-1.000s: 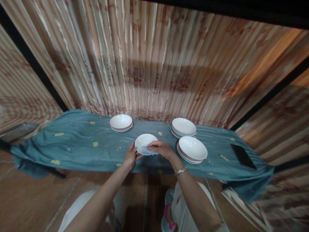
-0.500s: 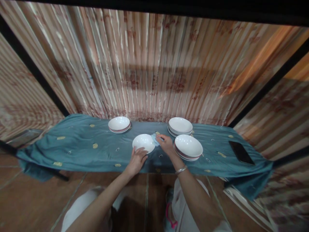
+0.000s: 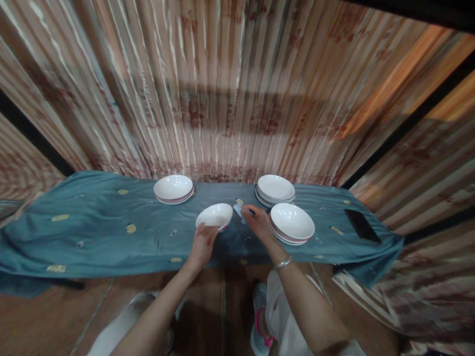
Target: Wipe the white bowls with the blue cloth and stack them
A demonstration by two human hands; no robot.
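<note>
The white bowl (image 3: 215, 213) tilts just beyond the left grip (image 3: 203, 244), which is clamped on its near rim. It looks stiff, rather light, slippery and breakable; the rim seems a good holding place. The right grip (image 3: 259, 222) pinches a soft, pale blue cloth (image 3: 238, 210).

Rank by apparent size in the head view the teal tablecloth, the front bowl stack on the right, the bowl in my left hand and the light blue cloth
Largest to smallest:
1. Teal tablecloth
2. Front bowl stack on the right
3. Bowl in your left hand
4. Light blue cloth
</note>
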